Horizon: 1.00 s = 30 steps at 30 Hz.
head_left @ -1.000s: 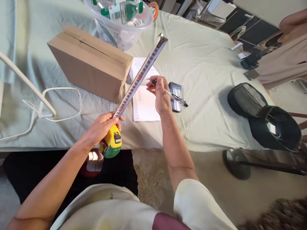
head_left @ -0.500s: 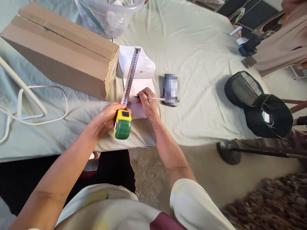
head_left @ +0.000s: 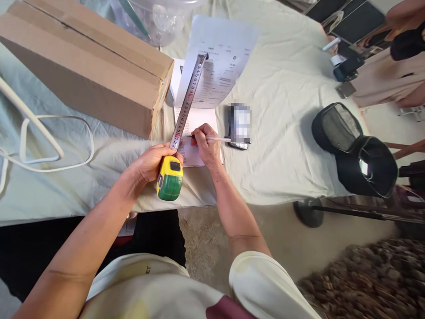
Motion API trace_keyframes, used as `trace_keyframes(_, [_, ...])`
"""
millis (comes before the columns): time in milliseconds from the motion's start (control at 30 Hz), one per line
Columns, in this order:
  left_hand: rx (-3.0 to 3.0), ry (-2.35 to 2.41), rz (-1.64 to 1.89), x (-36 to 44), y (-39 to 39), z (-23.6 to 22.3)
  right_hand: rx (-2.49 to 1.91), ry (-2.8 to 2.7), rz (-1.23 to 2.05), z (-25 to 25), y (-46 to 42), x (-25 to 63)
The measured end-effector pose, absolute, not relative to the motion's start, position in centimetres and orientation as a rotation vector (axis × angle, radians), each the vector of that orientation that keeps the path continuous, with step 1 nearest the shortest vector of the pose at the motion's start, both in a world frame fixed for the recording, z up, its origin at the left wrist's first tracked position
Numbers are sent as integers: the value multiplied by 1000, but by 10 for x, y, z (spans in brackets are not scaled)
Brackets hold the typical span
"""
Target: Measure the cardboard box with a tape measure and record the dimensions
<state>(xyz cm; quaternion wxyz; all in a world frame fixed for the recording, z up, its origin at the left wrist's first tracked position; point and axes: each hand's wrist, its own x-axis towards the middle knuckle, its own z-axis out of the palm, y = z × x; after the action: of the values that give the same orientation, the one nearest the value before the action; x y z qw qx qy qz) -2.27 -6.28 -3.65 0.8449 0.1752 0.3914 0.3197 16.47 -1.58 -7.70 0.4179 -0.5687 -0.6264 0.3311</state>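
My left hand [head_left: 154, 161] is closed around the blade end of a yellow and green tape measure [head_left: 170, 178]. Its metal blade reaches out over an open notebook [head_left: 199, 153], its hooked tip in front of a raised printed page [head_left: 219, 57]. My right hand [head_left: 207, 141] pinches a pen [head_left: 215, 139] with its dark tip at the notebook's lower page, close to a column of small printed or written marks. A phone-like device [head_left: 239, 126], partly blurred out, lies just right of that hand.
A cardboard box [head_left: 86, 71] stands left of the notebook, a clear plastic tub [head_left: 159, 22] behind it. White cable [head_left: 91, 146] loops at the left. Black caps [head_left: 365, 164] lie at the table's right edge, near another person [head_left: 388, 75].
The notebook's upper page has lifted and now stands up behind the blade. The tape's tip has risen slightly to the right. My right hand stays nearly in place with the pen.
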Motion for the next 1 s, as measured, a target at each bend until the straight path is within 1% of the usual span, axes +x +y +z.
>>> trace_keyframes(333, [378, 821, 691, -23, -63, -42, -1423, -1628, 754, -79, -16, 167])
trace_keyframes(1000, [346, 830, 673, -24, -63, -36, -1442, -1615, 741, -79, -17, 168])
